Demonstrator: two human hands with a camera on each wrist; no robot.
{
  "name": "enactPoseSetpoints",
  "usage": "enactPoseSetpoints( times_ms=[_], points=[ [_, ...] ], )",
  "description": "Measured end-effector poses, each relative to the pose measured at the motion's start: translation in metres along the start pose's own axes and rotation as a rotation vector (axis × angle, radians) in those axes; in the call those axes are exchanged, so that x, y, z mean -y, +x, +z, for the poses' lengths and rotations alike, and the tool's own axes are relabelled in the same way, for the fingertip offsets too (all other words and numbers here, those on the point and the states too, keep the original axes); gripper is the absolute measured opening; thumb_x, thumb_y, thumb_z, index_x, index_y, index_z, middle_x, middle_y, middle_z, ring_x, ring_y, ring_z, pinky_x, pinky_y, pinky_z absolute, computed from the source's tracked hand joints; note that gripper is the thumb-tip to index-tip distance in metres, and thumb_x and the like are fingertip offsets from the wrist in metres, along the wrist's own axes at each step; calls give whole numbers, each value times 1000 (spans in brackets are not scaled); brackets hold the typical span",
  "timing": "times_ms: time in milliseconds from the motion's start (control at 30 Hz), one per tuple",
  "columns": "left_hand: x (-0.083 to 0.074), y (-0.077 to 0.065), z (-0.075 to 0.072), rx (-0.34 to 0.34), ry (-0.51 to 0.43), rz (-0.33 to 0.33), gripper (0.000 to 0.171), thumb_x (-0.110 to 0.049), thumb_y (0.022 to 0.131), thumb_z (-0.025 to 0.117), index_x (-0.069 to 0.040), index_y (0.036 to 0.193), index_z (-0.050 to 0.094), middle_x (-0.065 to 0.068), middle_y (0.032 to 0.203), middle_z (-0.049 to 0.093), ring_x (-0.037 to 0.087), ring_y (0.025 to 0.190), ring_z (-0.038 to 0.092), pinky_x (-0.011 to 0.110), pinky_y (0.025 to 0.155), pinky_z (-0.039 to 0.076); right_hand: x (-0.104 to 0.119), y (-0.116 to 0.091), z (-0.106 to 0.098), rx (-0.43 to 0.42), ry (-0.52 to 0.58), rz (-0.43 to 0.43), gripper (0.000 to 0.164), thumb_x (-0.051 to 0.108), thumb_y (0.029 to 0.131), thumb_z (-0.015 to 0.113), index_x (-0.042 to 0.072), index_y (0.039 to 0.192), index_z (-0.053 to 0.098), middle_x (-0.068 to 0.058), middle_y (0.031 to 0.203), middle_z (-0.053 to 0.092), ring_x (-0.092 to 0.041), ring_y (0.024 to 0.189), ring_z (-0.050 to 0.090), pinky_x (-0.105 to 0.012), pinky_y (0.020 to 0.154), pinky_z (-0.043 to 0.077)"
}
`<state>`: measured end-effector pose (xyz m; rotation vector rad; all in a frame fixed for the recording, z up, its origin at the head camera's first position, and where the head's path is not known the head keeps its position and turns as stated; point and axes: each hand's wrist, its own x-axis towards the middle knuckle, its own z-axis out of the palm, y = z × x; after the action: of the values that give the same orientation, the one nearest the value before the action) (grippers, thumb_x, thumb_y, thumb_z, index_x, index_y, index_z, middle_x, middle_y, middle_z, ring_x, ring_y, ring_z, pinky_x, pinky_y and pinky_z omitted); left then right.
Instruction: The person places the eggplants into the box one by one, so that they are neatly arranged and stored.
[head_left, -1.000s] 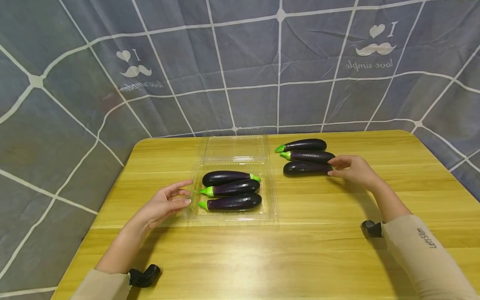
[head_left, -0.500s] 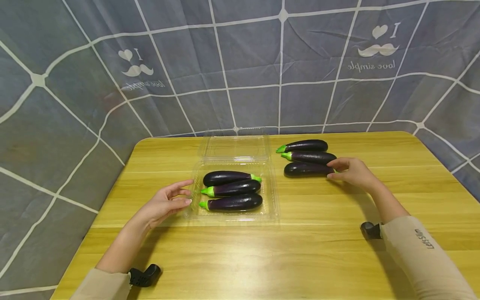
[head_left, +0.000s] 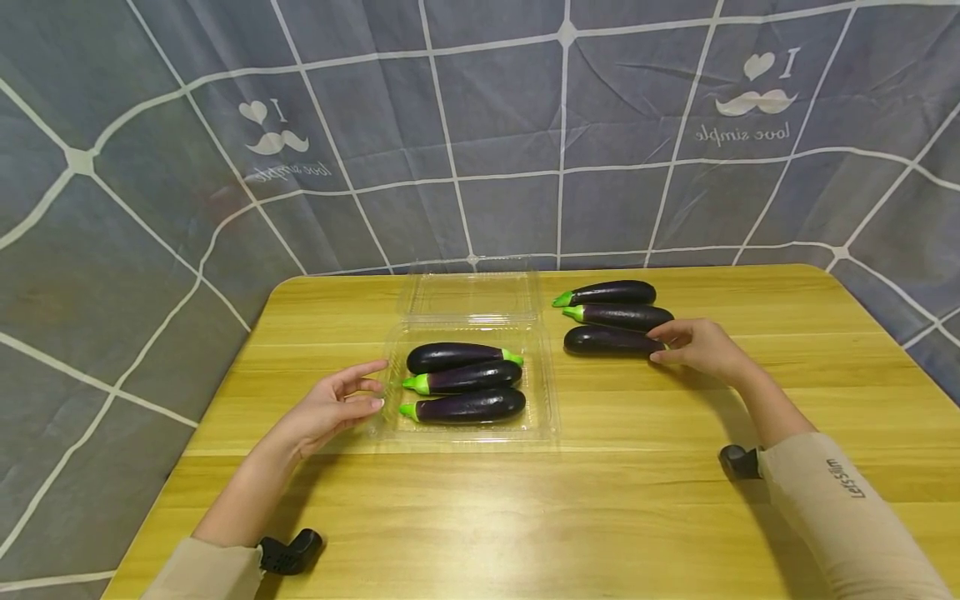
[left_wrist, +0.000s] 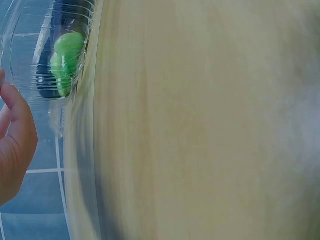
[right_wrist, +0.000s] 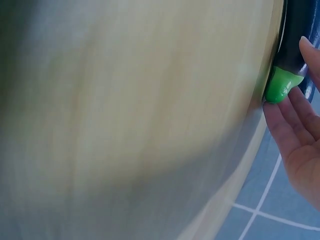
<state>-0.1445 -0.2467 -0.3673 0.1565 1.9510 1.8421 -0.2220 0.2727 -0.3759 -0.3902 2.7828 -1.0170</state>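
At the right of the head view, my right hand (head_left: 699, 346) pinches the stem end of the nearest of three eggplants, a dark purple eggplant (head_left: 606, 341). Its green cap (right_wrist: 282, 86) shows between thumb and fingers in the right wrist view. My left hand (head_left: 330, 407) is at the left side of a clear plastic clamshell box (head_left: 546, 417), fingers spread and fingertips right at its wall. Inside the box lie three eggplants side by side: the far one (head_left: 450, 357) has its stem to the right, the middle one (head_left: 480, 377) and near one (head_left: 476, 406) to the left.
Behind the held eggplant lie two more, a middle eggplant (head_left: 630, 317) and a far eggplant (head_left: 618, 292), stems to the left. The box's open lid (head_left: 472, 293) lies back toward the grey tiled-pattern curtain (head_left: 502, 125). Everything rests on a wooden table (head_left: 480, 517).
The right hand and the eggplant in it have shifted slightly left and toward me, widening the gap to the eggplant behind. The left hand and the box stay put.
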Motion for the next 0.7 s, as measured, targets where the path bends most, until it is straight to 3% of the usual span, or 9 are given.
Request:
enactPoseSetpoints(
  times_ms=[167,467,700],
  points=[
    [-2,-1,1,3,-4,-4,65,-2,90,59,2,145,25,11,113,45,10,89,56,21,76,49,2,2,2,1,-5,-19,42,21,80,75,-2,113,64,-18,103,64,-30,91,61,-31,76,47],
    [-4,-2,1,-2,-2,-14,65,-2,90,59,2,145,24,14,114,43,11,90,56,22,76,49,5,8,4,16,-25,-26,43,21,81,74,-2,115,63,-21,108,63,-35,98,59,-45,85,46],
    [-2,-1,0,-5,-4,-19,65,-3,90,59,2,145,24,13,115,43,11,91,56,22,78,49,8,9,7,13,-23,-46,41,21,80,75,-2,112,64,-19,103,65,-32,94,61,-37,80,47]
  ],
)
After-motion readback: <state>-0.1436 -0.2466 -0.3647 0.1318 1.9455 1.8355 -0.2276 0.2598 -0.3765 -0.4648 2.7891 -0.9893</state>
